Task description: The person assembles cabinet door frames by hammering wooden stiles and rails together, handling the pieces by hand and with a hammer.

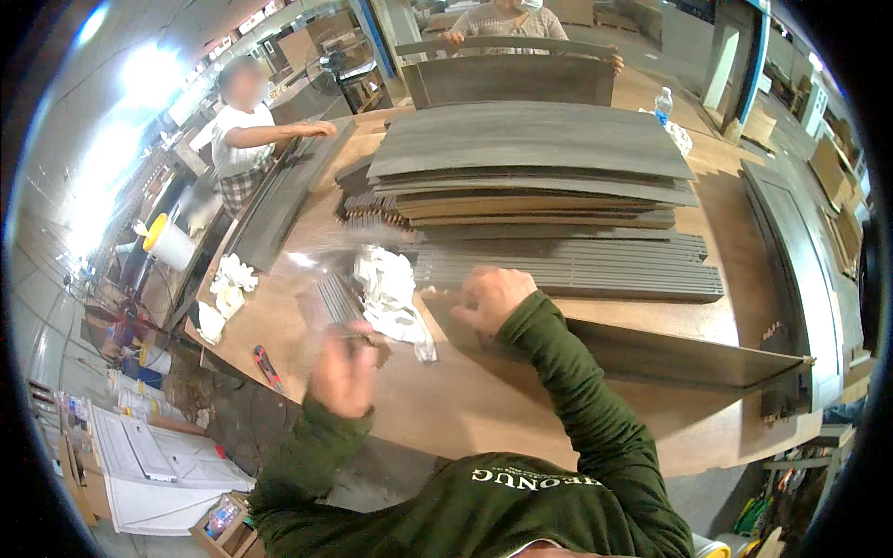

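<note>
My left hand (342, 377) is smeared by motion at the table's front left. A short bundle of grey ribbed strips (338, 299) juts out from its fingers, and the hand seems closed on the bundle's near end. My right hand (499, 299) is curled at the front left of a stack of long grey slats (595, 270). What its fingers hold, if anything, is hidden. Just below it, a long dark panel (651, 352) stands on edge and runs off to the right. Between my hands lies a crumpled white cloth (389, 293).
Large grey panels (530, 144) are piled behind the slats. A red utility knife (267, 367) and white crumpled cloths (226, 293) lie at left. A framed panel (791, 270) lines the right edge. One person (246, 139) works at left; another (510, 23) holds a panel behind. A bottle (662, 107) stands behind right.
</note>
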`<action>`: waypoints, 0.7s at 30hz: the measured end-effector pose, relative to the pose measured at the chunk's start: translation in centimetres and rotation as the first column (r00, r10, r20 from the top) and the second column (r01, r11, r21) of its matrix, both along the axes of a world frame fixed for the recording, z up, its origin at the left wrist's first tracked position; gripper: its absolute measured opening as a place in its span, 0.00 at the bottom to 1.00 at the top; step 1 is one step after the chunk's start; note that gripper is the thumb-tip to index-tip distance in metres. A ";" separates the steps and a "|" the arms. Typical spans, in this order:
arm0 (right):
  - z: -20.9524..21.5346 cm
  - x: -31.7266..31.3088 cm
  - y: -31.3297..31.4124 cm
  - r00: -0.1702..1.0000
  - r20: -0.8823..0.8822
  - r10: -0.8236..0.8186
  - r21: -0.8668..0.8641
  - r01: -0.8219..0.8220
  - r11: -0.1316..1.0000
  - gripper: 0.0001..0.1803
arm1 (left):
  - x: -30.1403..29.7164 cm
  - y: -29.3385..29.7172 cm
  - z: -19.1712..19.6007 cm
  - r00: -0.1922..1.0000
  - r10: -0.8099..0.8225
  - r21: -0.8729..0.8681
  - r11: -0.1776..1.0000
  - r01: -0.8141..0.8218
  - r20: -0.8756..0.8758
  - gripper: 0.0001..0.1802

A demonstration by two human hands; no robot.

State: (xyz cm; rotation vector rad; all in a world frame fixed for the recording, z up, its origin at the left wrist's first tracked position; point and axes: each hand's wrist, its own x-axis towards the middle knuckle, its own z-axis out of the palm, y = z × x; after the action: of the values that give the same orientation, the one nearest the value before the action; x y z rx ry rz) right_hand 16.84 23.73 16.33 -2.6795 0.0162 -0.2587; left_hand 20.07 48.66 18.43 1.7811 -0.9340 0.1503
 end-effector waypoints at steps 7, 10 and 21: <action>0.5 -0.4 0.0 0.998 -0.037 -0.055 -0.045 0.053 0.998 0.16 | -0.8 0.0 4.5 0.992 0.041 0.182 0.983 -0.018 -0.123 0.14; -0.1 -0.5 -0.4 0.999 -0.010 -0.041 -0.018 0.041 0.999 0.16 | -0.6 -0.9 5.9 0.998 0.065 -0.237 0.969 -0.067 -0.019 0.15; -0.4 -0.5 -0.2 0.997 0.040 -0.062 -0.098 0.066 0.993 0.14 | 1.8 0.6 -3.6 0.855 0.117 0.183 0.983 -0.025 -0.506 0.15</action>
State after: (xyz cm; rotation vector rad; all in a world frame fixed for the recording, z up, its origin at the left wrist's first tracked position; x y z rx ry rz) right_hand 16.32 23.53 15.88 -2.7757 0.0806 -0.3372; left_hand 21.87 49.23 14.79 1.8782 -0.5001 -0.3610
